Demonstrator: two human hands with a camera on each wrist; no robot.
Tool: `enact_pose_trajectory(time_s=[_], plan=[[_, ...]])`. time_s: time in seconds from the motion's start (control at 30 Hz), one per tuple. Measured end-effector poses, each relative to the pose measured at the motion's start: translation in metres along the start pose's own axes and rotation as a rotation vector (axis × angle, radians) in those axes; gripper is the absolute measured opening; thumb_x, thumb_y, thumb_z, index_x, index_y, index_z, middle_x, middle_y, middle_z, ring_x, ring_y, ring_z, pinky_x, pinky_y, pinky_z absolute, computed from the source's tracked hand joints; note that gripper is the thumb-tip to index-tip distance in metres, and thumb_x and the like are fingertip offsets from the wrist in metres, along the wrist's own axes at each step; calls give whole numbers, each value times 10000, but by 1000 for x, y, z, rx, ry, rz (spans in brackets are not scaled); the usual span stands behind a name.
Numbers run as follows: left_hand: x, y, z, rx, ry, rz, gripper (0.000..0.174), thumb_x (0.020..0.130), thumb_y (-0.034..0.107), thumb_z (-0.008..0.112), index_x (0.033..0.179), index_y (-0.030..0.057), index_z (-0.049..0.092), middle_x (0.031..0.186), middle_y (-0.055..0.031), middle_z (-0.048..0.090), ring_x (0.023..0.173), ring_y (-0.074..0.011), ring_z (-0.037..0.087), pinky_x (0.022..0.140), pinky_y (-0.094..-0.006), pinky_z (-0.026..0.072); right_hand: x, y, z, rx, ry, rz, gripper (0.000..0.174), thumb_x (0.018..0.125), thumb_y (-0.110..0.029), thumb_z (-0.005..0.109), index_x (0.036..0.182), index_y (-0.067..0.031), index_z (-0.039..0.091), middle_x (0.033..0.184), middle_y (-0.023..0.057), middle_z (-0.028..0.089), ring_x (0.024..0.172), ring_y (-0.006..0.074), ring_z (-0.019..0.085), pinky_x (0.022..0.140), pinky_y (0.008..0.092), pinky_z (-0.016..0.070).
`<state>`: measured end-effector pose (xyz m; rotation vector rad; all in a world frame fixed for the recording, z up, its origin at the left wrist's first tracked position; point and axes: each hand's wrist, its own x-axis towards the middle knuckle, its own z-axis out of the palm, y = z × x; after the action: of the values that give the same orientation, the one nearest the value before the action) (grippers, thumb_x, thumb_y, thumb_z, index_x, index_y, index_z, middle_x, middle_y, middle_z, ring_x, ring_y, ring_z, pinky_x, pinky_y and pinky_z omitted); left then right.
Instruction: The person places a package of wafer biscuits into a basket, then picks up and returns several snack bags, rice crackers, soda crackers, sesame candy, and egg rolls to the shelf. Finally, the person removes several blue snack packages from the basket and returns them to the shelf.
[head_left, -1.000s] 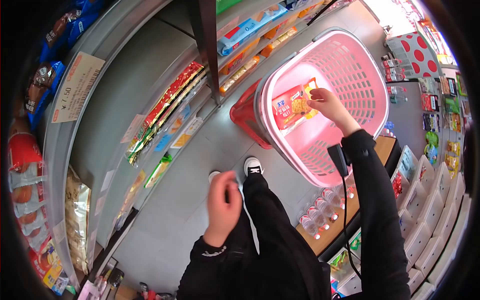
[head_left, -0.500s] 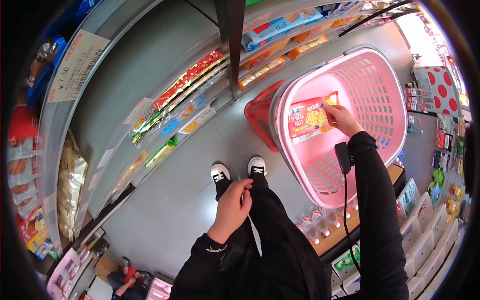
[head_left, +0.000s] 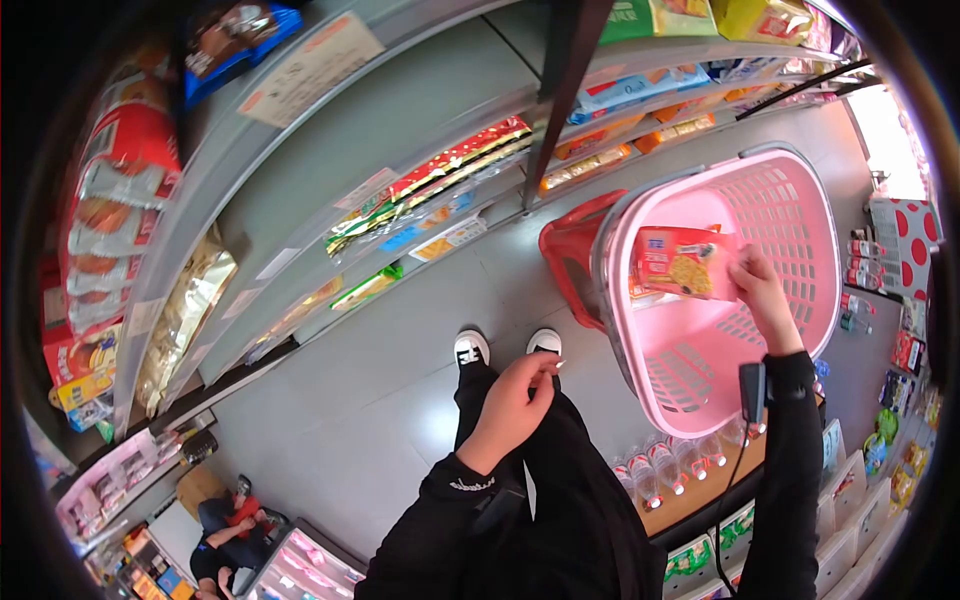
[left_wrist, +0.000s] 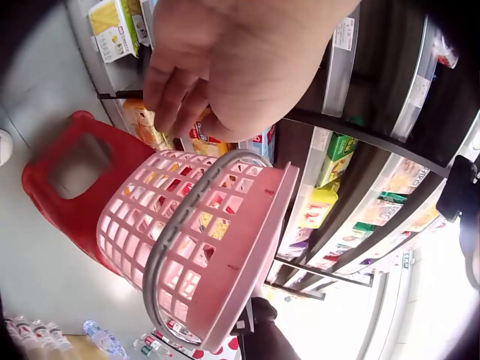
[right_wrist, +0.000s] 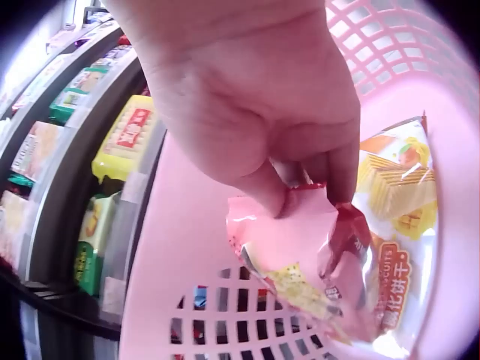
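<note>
My right hand [head_left: 768, 300] is inside a pink basket [head_left: 692, 338] and pinches one end of a red biscuit packet [head_left: 680, 264]. In the right wrist view, thumb and fingers nip the crimped end of that packet, which hangs tilted from them. Beside it in the basket lies a white and yellow biscuit packet [right_wrist: 401, 199], partly covered by the red one. My left hand [head_left: 510, 408] hangs loosely in front of the legs, fingers relaxed and holding nothing. The left wrist view has that hand overlapping the shelves above the basket.
The pink basket sits on a red basket or stand [head_left: 572, 262]. Shelves of packaged snacks [head_left: 430, 200] run along the left. Water bottles [head_left: 668, 466] stand on a wooden ledge at lower right. A seated person [head_left: 230, 540] is at lower left.
My right hand has raised and tilted the red biscuit packet, which lay flatter in the basket before. The left hand moved slightly over the legs. The head view has shifted, placing the basket further right.
</note>
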<state>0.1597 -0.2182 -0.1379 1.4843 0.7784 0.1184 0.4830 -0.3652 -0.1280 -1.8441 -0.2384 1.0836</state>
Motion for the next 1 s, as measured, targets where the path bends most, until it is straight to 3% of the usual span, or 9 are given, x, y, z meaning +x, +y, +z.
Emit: enact_pose_trajectory(time_s=[0.17, 0.2, 0.23, 0.3, 0.43, 0.5, 0.67, 0.83, 1.0], plan=[[7, 30, -17, -213, -15, -18, 193, 829, 34, 426, 1010, -6, 482, 887, -77, 553, 771, -128, 535, 716, -239, 424, -59, -57, 3, 92, 233, -247, 35, 830, -85, 464, 809, -92, 436, 715, -54, 443, 634, 14, 410, 552, 150, 313], [9, 43, -22, -320, 3, -1, 192, 835, 38, 424, 1012, -13, 480, 891, -82, 549, 782, -129, 529, 726, -244, 422, -65, -63, 1, 160, 278, -314, 18, 838, -78, 455, 852, -83, 445, 747, -40, 465, 698, 23, 448, 624, 157, 350], [11, 54, -28, -426, 19, 18, 193, 841, 42, 421, 1015, -19, 478, 896, -87, 545, 794, -129, 523, 736, -248, 420, -74, -74, -7, 185, 109, -369, 48, 843, -74, 447, 889, -61, 451, 807, -7, 506, 771, 48, 488, 702, 187, 380], [15, 73, -38, -477, -16, 82, 240, 842, 62, 431, 1065, -25, 452, 957, -112, 532, 851, -151, 521, 760, -265, 413, -90, -95, 11, 229, 214, -406, 82, 842, -70, 441, 918, -39, 449, 870, 28, 531, 810, 66, 504, 739, 208, 388], [15, 97, -51, -536, -55, 212, 426, 836, 117, 460, 1217, -2, 313, 1144, -141, 438, 1018, -200, 464, 834, -305, 380, -96, -114, 49, 232, 29, -405, 224, 845, -107, 434, 1051, -21, 420, 989, 61, 524, 906, 107, 512, 794, 242, 397], [14, 102, -54, -809, -105, 303, 458, 810, 36, 499, 1223, 1, 304, 1172, -100, 405, 1031, -163, 443, 872, -287, 360, -88, -123, 87, 212, -55, -416, 175, 843, -89, 415, 999, -16, 445, 949, 67, 537, 880, 112, 522, 776, 244, 408], [8, 90, -110, -602, 200, 331, 471, 780, -37, 509, 1211, -16, 321, 1142, -90, 443, 1029, -158, 448, 870, -287, 373, -52, -145, 181, 339, -178, -322, 108, 817, -82, 474, 891, -3, 466, 855, 71, 554, 789, 97, 537, 714, 210, 417], [18, 96, -179, -444, 429, 217, 387, 812, 118, 523, 1142, -44, 403, 1028, -91, 526, 908, -139, 511, 803, -288, 415, -6, -160, 259, 505, -327, -250, 252, 815, -143, 509, 976, 48, 479, 871, 87, 557, 807, 110, 529, 704, 221, 417], [37, 100, -230, -296, 478, 213, 285, 813, 139, 532, 1039, -29, 486, 908, -59, 550, 797, -125, 531, 726, -261, 439, 17, -174, 293, 109, -224, -434, 328, 773, -155, 535, 1020, 57, 498, 830, 78, 565, 721, 109, 515, 659, 221, 409]])
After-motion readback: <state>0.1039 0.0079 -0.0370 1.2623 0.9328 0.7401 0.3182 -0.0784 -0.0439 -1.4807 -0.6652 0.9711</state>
